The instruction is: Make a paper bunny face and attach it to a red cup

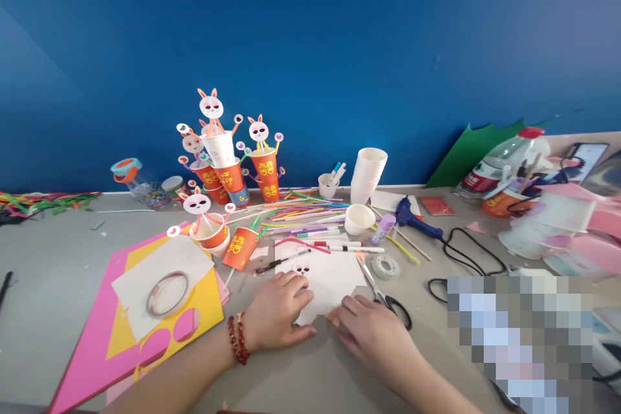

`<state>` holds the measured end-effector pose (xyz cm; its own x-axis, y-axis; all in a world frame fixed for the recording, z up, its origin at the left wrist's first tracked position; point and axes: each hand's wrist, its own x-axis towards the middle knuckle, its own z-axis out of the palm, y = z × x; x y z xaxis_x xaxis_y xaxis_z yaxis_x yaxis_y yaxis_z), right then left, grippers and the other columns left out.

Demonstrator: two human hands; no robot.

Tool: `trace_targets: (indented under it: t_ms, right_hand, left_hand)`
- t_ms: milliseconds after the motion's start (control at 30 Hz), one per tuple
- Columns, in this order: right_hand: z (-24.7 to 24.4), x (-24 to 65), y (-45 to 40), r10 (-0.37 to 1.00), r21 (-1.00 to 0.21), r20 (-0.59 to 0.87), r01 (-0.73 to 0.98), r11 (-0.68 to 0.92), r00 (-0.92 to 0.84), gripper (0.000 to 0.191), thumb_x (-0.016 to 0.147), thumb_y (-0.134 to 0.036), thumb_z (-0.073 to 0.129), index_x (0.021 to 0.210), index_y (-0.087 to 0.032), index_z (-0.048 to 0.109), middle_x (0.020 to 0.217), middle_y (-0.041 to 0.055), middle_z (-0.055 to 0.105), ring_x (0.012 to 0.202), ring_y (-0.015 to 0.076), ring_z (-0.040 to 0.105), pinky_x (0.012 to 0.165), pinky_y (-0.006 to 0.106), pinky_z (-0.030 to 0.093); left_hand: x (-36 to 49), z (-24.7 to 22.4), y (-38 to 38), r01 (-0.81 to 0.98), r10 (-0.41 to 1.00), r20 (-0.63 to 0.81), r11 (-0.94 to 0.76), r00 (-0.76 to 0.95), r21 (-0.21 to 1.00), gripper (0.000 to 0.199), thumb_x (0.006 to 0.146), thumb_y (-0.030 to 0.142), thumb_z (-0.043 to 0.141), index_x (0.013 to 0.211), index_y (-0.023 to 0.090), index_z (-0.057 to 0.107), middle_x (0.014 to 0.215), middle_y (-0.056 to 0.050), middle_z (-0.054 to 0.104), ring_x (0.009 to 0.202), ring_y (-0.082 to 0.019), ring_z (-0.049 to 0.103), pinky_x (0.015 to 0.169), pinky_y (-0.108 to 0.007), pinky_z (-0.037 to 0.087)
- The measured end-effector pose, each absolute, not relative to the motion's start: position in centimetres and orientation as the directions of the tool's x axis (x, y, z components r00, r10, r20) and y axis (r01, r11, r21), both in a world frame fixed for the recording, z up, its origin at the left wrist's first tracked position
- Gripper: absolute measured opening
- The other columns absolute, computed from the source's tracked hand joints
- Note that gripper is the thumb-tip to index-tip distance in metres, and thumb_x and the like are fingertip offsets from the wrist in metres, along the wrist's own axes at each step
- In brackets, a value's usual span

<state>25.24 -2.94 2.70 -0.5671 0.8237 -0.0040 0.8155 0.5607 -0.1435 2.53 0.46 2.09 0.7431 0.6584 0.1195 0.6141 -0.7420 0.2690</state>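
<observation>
As the left hand point(279, 310) spreads, unclenched, at the white paper point(334, 281) in the lower center of the frame, the right hand point(373, 333) curls beside a peach scrap point(333, 317), its grip unclear. Light, flat fingertips clear of the drawn face point(303, 269) should steady the sheet without creasing or smudging.

A pixelated patch point(521, 343) hides the lower right; both forearms point(184, 362) are cut off.

L hand point(279, 310) on white paper point(334, 278) w/ drawn face point(303, 270), R hand point(371, 333) nr scissors point(385, 294), rabbit-topped cups point(220, 171) behind
</observation>
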Motion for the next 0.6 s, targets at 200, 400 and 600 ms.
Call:
trace_targets:
  t_ms: [200,400,600]
  right_hand:
    - [1.7,24.4,-2.6,0.758,0.018,-0.013,0.758,0.652,-0.652,0.013,0.084,-0.008,0.064,0.088,-0.016,0.073,0.079,0.0089,0.072,0.072,0.0247,0.068,0.051,0.032,0.039]
    - [2.8,22.8,-2.1,0.750,0.033,-0.124,0.753,0.658,-0.650,0.011,0.085,-0.005,0.060,0.083,-0.010,0.069,0.077,0.0138,0.073,0.072,0.0249,0.070,0.054,0.031,0.044]
    - [3.4,22.6,-2.2,0.789,0.016,-0.143,0.795,0.606,-0.598,0.013,0.086,-0.003,0.057,0.085,-0.010,0.068,0.076,0.0143,0.073,0.072,0.0243,0.070,0.057,0.030,0.046]
  left_hand:
    - [2.6,2.3,0.2,0.611,0.649,0.109,-0.751,0.753,0.249,0.032,0.079,0.032,0.066,0.107,0.022,0.055,0.114,-0.009,0.058,0.106,-0.029,0.052,0.090,-0.042,0.044]
    - [3.0,1.8,-0.6,0.622,0.647,0.118,-0.759,0.753,0.193,0.022,0.084,0.026,0.058,0.105,0.020,0.054,0.116,-0.009,0.057,0.108,-0.027,0.051,0.090,-0.042,0.046]
    - [3.2,1.7,-0.9,0.633,0.654,0.110,-0.754,0.748,0.176,0.020,0.085,0.021,0.055,0.105,0.018,0.054,0.115,-0.009,0.058,0.108,-0.027,0.051,0.088,-0.041,0.048]
